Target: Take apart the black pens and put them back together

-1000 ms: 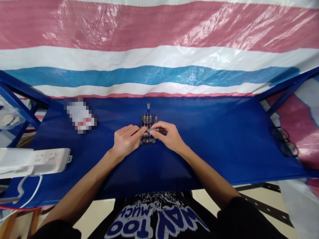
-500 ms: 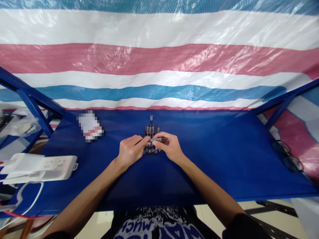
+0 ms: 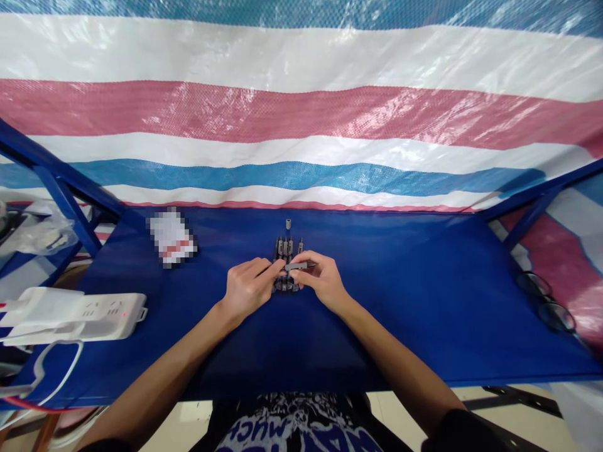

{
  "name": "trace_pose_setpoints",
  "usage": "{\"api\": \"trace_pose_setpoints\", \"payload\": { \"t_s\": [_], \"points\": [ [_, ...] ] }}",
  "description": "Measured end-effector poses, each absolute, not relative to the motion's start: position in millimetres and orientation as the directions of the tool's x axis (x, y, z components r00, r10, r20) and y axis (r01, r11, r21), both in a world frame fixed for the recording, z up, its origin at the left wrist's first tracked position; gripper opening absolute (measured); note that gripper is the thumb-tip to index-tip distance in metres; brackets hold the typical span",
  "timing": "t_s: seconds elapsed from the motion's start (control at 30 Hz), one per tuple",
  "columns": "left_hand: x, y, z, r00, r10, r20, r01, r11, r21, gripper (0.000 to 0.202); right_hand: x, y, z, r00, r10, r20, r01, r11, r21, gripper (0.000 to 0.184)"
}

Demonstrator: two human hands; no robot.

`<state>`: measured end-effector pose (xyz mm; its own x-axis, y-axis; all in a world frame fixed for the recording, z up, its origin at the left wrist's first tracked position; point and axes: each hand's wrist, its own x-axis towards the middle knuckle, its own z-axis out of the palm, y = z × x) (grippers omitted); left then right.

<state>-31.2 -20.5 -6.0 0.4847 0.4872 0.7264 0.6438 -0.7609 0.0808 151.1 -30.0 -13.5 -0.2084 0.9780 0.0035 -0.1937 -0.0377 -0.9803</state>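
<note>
A small rack of dark screwdriver bits (image 3: pixel 286 248) lies at the middle of the blue table (image 3: pixel 424 295). My right hand (image 3: pixel 319 280) pinches a thin grey bit-like rod (image 3: pixel 300 266) level over the rack. My left hand (image 3: pixel 247 287) is curled, its fingertips meeting the rod's left end. One short grey socket (image 3: pixel 288 223) stands upright just beyond the rack.
A white power strip (image 3: pixel 89 311) with cable sits at the left edge. A blurred white and red packet (image 3: pixel 172 237) lies back left. Dark glasses (image 3: pixel 546 301) rest at the right edge. A striped tarp (image 3: pixel 301 125) hangs behind. Blue frame bars rise at both sides.
The view tilted upward, so the table sits lower in the frame. Both hands stay over the rack with the rod between them, barely shifted.
</note>
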Motion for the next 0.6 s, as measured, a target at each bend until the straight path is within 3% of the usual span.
{"api": "trace_pose_setpoints", "payload": {
  "t_s": [0.6],
  "points": [
    [-31.8, -20.9, -4.6, 0.489, 0.472, 0.734, 0.653, -0.756, 0.051, 0.017, 142.2, -32.2, -9.0, -0.194, 0.978, -0.076, -0.418, -0.153, -0.895, 0.017]
  ]
}}
